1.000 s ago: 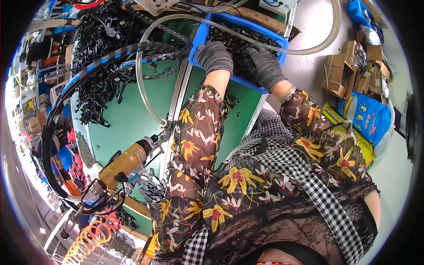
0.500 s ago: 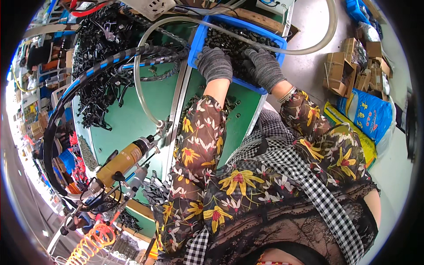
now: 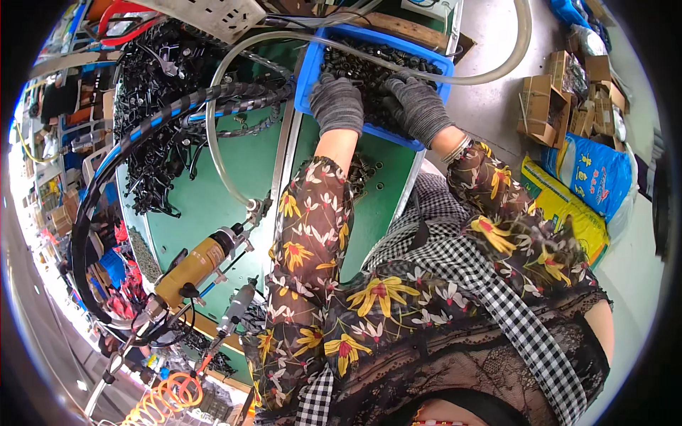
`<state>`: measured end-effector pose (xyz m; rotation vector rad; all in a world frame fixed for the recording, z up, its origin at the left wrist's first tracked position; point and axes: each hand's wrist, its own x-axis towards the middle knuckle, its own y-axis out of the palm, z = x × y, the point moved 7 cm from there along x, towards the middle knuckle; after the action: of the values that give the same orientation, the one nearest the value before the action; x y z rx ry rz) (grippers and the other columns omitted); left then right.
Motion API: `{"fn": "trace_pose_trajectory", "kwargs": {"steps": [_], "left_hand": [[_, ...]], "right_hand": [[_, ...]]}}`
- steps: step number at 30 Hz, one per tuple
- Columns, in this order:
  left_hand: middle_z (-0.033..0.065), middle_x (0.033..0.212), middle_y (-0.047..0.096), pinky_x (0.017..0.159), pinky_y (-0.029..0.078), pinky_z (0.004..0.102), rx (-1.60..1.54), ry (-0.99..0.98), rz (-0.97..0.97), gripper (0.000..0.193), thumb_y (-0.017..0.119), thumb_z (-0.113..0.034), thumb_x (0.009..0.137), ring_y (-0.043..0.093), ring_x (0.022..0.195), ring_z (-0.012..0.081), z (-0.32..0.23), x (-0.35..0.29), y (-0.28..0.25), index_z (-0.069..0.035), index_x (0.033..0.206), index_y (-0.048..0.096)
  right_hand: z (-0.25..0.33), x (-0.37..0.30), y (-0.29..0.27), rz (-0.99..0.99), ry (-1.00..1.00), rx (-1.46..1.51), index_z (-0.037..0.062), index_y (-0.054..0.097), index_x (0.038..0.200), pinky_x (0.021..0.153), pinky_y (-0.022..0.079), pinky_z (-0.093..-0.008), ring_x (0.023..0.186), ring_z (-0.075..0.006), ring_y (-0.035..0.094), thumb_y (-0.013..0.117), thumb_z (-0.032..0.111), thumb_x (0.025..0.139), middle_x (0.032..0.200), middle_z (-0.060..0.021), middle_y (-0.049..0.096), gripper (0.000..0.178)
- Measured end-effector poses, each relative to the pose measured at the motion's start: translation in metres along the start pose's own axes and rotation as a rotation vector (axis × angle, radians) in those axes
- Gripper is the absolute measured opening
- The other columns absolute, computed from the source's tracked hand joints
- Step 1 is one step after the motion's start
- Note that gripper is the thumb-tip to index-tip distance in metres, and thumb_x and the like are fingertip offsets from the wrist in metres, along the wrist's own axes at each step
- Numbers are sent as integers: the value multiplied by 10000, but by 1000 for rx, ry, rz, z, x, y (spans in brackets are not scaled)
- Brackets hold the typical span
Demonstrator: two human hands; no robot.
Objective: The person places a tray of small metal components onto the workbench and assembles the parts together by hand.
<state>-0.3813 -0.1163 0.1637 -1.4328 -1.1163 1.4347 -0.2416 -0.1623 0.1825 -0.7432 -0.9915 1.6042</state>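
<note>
Both my hands wear dark grey knit gloves and reach into a blue plastic bin [image 3: 304,84] filled with small black ring-like parts [image 3: 369,65]. My left hand [image 3: 336,105] is curled down at the bin's left side, its fingertips hidden among the parts. On the right side my right hand [image 3: 417,106] bends inward, fingers closed against the parts. What either hand holds, if anything, is too small or hidden to make out. A clear hose [image 3: 490,77] arches over the bin above my hands.
Left of the bin, black lever-like parts [image 3: 153,121] are heaped on the green tabletop [image 3: 192,241]. A yellow cylinder tool [image 3: 192,270] and black cables [image 3: 89,206] stand nearby. Loose rings [image 3: 379,186] lie below the bin. Cardboard boxes [image 3: 543,110] and a blue sack [image 3: 593,177] sit at right.
The view has shifted slightly, so the bin and hands appear a little further left. Both hands stay in the bin; the right fingers have moved slightly among the parts.
</note>
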Motion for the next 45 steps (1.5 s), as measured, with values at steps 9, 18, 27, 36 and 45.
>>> {"fn": "trace_pose_trajectory", "kwargs": {"steps": [9, 18, 27, 36, 45], "left_hand": [[85, 1231, 554, 978, 388, 442, -36, -170, -10, 419, 675, -468, 779, 501, 1162, 285, 2, -7, -8, -122, 1014, 698], [101, 1147, 587, 968, 386, 441, -101, -179, -122, 340, 626, -401, 803, 513, 1139, 280, 4, -9, -10, -111, 960, 710], [129, 1033, 633, 887, 445, 450, -130, -17, -172, 257, 692, -368, 746, 580, 1028, 330, 1, -9, -6, -177, 916, 721], [52, 1043, 639, 862, 436, 431, 42, 72, -142, 169, 557, -198, 846, 569, 1042, 259, -22, -11, -3, -168, 871, 721], [72, 1005, 649, 856, 441, 419, 119, 205, -84, 168, 557, -158, 845, 583, 1021, 245, -35, -1, -2, -125, 903, 711]], "right_hand": [[5, 1, 1, 30, 13, -31, 65, 590, 1087, 890, 443, -452, 1029, -370, 558, 573, 250, 852, 1121, -192, 562, 300], [5, 1, 2, -22, -29, -69, 56, 596, 1064, 862, 458, -436, 980, -346, 575, 588, 235, 841, 1062, -172, 582, 286], [2, 0, -2, -29, -25, -28, 58, 596, 1059, 858, 460, -437, 978, -348, 575, 595, 230, 834, 1058, -170, 584, 283], [-3, -2, 5, 35, -17, -58, 64, 585, 1108, 899, 444, -437, 1041, -356, 558, 586, 255, 837, 1128, -181, 565, 332], [-5, -1, 6, 45, -17, -81, 71, 595, 1095, 887, 447, -437, 1020, -359, 563, 621, 296, 801, 1096, -186, 572, 371]]}}
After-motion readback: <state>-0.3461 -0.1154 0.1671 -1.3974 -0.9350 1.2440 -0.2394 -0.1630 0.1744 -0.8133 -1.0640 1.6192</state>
